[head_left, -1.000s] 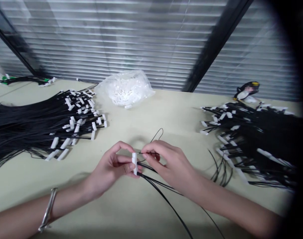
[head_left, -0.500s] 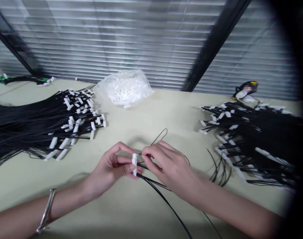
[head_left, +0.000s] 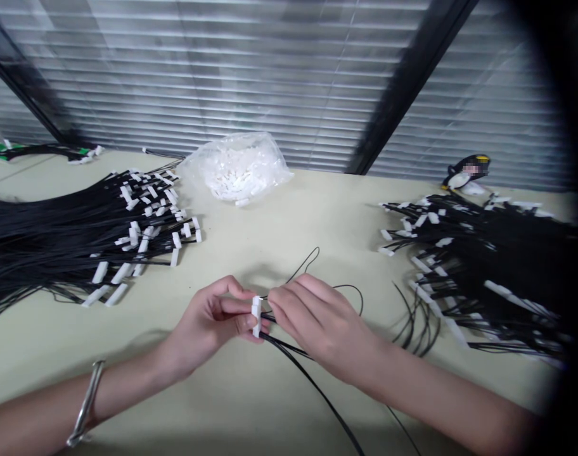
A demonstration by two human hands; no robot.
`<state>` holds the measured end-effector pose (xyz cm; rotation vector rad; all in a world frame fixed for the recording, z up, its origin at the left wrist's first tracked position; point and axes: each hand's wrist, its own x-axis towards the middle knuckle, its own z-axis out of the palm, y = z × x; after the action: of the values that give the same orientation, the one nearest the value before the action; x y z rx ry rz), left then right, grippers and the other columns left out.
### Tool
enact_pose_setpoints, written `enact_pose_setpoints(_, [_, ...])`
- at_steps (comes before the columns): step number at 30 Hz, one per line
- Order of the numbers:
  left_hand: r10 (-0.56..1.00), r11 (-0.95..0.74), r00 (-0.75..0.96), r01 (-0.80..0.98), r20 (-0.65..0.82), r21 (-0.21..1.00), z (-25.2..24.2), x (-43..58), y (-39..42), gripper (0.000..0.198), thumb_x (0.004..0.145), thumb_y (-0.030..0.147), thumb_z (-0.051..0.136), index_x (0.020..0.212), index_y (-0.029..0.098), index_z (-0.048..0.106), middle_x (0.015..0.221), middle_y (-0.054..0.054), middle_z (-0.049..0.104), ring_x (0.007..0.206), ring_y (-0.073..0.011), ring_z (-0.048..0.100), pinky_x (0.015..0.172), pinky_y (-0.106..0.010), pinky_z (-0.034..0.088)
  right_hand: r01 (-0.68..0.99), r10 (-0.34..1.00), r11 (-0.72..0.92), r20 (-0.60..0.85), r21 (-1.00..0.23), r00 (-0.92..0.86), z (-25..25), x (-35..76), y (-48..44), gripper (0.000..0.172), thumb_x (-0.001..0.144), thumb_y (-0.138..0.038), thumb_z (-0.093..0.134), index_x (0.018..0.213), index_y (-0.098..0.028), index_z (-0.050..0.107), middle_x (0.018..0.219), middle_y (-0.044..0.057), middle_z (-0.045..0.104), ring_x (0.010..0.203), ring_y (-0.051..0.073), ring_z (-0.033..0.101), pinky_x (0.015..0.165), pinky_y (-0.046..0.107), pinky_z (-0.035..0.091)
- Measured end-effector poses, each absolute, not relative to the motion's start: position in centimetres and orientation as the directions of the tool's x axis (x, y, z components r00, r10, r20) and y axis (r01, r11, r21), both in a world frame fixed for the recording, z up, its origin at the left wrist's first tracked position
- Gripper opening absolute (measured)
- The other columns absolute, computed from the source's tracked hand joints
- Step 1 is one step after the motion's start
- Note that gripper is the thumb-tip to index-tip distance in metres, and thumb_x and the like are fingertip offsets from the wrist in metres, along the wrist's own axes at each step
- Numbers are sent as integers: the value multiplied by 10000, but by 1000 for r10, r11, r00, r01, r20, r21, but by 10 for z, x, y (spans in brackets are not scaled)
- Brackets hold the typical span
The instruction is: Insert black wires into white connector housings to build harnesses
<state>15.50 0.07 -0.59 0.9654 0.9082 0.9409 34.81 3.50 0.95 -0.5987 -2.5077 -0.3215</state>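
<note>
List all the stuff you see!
connector: 1, white, in left hand
wires: several, black, from connector
wire loops: 2, black, behind right hand
left pile: 1, black, white-tipped, left
right pile: 1, black, white-tipped, right
loose wires: several, black, by right pile
bag: 1, clear, white-filled, by blinds
penguin: 1, mostly black, behind right pile
bundle: 1, black and green, back left
blinds: several, grey, behind table
bars: 2, dark, between blinds
table: 1, pale, underneath
bracelet: 1, silver, left wrist
hands: 2, bare, centre

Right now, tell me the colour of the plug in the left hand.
The plug is white, seen best in the head view.
</note>
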Motion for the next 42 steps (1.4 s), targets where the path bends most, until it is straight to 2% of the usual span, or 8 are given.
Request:
enact_pose_setpoints(12, [931,261,309,-194,-193,946,-10,155,0,158,781,133,676,806,152,521,760,-35,752,718,-170,702,646,-293,570,430,310,894,522,124,-795,9,351,33,142,869,-89,449,788,-125,560,656,27,486,624,137,393,610,296,334])
enact_pose_setpoints(16, [922,268,331,-174,-201,948,-8,155,1,192,816,152,643,925,173,486,779,-52,754,749,-174,697,697,-317,554,490,401,867,459,90,-793,14,349,36,127,844,-87,463,876,-119,582,744,43,539,741,167,460,678,304,362])
enact_pose_setpoints(22, [900,304,368,-146,-233,942,-9,150,4,228,809,147,647,1000,165,525,771,-54,737,774,-182,694,709,-300,530,769,781,612,293,-185,-551,11,372,82,157,866,-205,484,931,-163,621,922,66,602,919,214,478,831,338,360])
enact_pose_setpoints(27, [879,312,432,-198,-203,929,-12,147,5,162,811,121,637,945,160,555,808,-47,725,785,-161,685,737,-281,510,839,923,382,199,-388,-329,10,398,122,302,866,-429,482,789,-171,620,806,53,609,789,180,517,728,302,367])
enact_pose_setpoints(31, [873,291,452,-182,-183,939,-14,145,5,121,814,137,643,899,162,561,810,-41,727,770,-143,678,756,-274,496,789,943,233,-65,-568,-326,13,403,126,520,823,-625,435,640,-168,602,586,19,562,554,124,490,567,259,335])
enact_pose_setpoints(34, [864,282,472,-165,-175,945,-15,145,5,108,829,161,634,907,171,560,790,-33,733,765,-139,681,751,-261,489,717,897,134,-223,-684,-381,13,403,125,564,802,-642,460,530,-156,552,455,4,480,520,111,494,576,244,356])
enact_pose_setpoints(38, [854,303,484,-166,-190,939,-15,145,5,120,823,186,645,906,176,558,785,-31,738,789,-154,691,755,-269,489,605,864,17,-293,-796,-410,11,404,126,512,782,-597,538,531,-151,526,362,-50,313,420,58,345,537,225,322])
enact_pose_setpoints(42, [850,315,489,-171,-197,934,-15,144,4,134,816,185,653,908,176,556,788,-31,740,772,-162,696,754,-285,491,462,843,-91,-315,-882,-436,9,402,126,446,773,-533,592,572,-139,536,377,-51,351,409,34,292,475,206,275])
